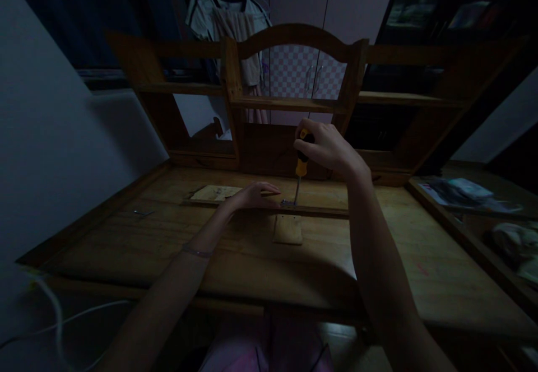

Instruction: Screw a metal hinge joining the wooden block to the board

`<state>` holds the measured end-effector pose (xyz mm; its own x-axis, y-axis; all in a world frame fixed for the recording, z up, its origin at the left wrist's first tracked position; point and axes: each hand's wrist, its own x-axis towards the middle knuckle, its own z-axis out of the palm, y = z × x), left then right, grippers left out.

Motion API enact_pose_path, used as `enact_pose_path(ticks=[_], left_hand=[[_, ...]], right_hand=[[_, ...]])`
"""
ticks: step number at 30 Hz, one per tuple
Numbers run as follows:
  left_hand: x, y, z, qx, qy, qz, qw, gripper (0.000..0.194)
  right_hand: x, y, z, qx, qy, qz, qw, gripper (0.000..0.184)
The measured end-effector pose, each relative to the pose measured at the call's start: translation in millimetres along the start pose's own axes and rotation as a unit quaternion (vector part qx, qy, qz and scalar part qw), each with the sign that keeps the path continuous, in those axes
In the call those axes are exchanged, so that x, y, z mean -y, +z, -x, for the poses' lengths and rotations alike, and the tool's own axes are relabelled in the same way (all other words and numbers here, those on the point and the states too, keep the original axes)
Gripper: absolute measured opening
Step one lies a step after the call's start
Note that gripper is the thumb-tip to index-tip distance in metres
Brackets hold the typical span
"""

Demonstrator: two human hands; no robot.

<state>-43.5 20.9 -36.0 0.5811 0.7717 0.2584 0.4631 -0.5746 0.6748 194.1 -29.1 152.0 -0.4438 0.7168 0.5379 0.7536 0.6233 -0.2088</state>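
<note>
Head view: yellow-and-black screwdriver [301, 167] at centre, gripped in fingers of right hand [325, 142], tip at silvery metal fitting [288, 201] on wooden strip [321, 210]. Left hand [256, 195] at fitting's nine o'clock, fingers outstretched, grip unclear. Square wooden plate [288, 230] at six. Brown wooden desk [126, 237]; arched wooden shelf unit [290, 103] at twelve, pink wardrobe [296, 2] beyond.

Home, likely bedroom: hung clothes [237, 36], pinkish wardrobe [294, 2], blue curtain [130, 13], wooden desk [138, 243].
</note>
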Motion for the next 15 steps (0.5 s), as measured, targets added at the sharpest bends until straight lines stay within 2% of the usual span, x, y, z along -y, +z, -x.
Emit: enact_pose_path(ticks=[2,7,11,15], left_hand=[[0.3,0.1,0.0,0.0,-0.001,-0.009,1.0,0.054],[-1.6,-1.9,0.6,0.014,-0.002,-0.042,0.999,0.058],[-3.9,-3.8,0.7,0.02,0.007,-0.044,0.999,0.058],[-5.5,-3.9,1.3,0.018,0.01,-0.05,0.999,0.06]], right_hand=[[0.4,-1.7,-0.3,-0.011,0.019,-0.005,1.0,0.019],[4.6,-16.0,5.1,-0.105,0.042,-0.021,0.993,0.027],[10.1,-21.5,8.8,-0.084,0.014,-0.025,0.996,0.023],[16.6,-11.2,5.7,-0.059,-0.027,-0.023,0.998,0.021]])
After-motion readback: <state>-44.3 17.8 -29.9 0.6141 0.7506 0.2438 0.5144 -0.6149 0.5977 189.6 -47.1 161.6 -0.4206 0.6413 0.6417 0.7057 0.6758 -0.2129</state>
